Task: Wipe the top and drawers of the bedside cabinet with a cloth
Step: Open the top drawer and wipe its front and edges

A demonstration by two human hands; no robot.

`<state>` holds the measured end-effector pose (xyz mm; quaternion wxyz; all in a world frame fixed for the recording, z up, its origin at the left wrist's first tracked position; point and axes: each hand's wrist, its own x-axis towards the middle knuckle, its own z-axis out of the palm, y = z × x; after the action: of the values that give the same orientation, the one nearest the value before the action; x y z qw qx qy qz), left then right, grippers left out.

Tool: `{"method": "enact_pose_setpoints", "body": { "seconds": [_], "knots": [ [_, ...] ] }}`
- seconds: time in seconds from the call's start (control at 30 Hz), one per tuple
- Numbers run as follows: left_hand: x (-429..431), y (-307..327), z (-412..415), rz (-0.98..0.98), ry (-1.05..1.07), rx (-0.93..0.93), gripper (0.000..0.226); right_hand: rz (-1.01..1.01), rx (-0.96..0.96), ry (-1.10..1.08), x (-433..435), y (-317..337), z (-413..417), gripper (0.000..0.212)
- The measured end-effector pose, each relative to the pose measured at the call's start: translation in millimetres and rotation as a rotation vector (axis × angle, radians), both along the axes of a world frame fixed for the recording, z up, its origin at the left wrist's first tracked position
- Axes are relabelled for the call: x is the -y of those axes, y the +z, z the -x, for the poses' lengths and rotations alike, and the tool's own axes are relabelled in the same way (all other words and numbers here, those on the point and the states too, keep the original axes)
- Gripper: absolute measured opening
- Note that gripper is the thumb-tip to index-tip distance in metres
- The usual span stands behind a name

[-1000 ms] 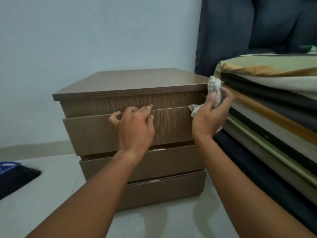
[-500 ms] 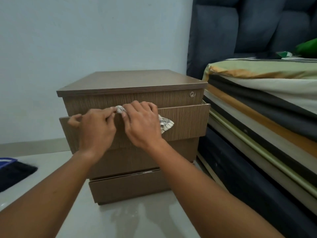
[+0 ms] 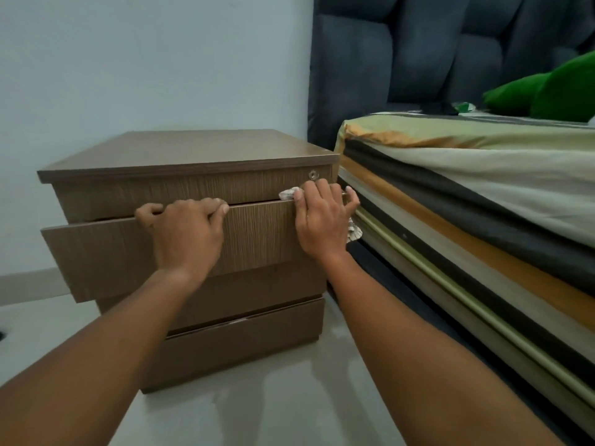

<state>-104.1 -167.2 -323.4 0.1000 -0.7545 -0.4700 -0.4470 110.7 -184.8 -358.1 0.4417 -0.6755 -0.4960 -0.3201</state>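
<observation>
Right hand point(image 3: 322, 220) pressed cloth point(image 3: 289, 193) on pulled-out drawer point(image 3: 257, 233) rim, frame centre; left hand point(image 3: 186, 233) fingers hooked over rim; lower drawers apparently left.

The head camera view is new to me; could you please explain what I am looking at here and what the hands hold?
No machine here: a person wears one wide-angle camera on the head, looking forward and down at their own two bare hands. The bedside cabinet stands on the floor beside a bed; its top is bare. The left hand hooks over the upper edge of the pulled-out drawer. The right hand presses a cloth on that edge's right end.
</observation>
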Motion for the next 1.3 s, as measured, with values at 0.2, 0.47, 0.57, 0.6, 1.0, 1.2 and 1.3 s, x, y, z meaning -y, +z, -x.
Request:
{"method": "enact_pose_setpoints", "body": {
  "seconds": [0.2, 0.47, 0.57, 0.6, 1.0, 1.2, 1.3],
  "knots": [
    [0.3, 5.7, 0.6, 0.024, 0.006, 0.025, 0.028, -0.222, -0.46, -0.074, -14.1, 4.7, -13.8, 0.029],
    [7.5, 9.1, -1.9, 0.029, 0.022, 0.082, 0.025, -0.376, -1.306, 0.077, -6.6, -13.0, -8.1, 0.035],
    [9.0, 6.5, -3.9, 0.022, 0.028, 0.112, 0.024, -0.383, -1.735, 0.238, 0.3, -59.8, -1.9, 0.036],
    [7.9, 5.3, -3.4, 0.016, 0.029, 0.106, 0.024, -0.397, -1.873, 0.296, 0.6, -66.5, 2.2, 0.036],
    [1.2, -0.8, 0.0, -0.015, 0.015, 0.088, 0.024, -0.821, -1.653, 0.048, 4.8, -9.6, 22.0, 0.038],
    [-4.4, -3.1, 4.6, -0.022, -0.01, 0.103, 0.024, -0.548, -1.046, 0.074, -15.4, -8.3, 33.1, 0.045],
    [-5.7, -2.6, 4.9, -0.022, -0.016, 0.097, 0.025, -0.41, -0.796, 0.093, -15.4, -21.5, 34.1, 0.046]
  ]
}}
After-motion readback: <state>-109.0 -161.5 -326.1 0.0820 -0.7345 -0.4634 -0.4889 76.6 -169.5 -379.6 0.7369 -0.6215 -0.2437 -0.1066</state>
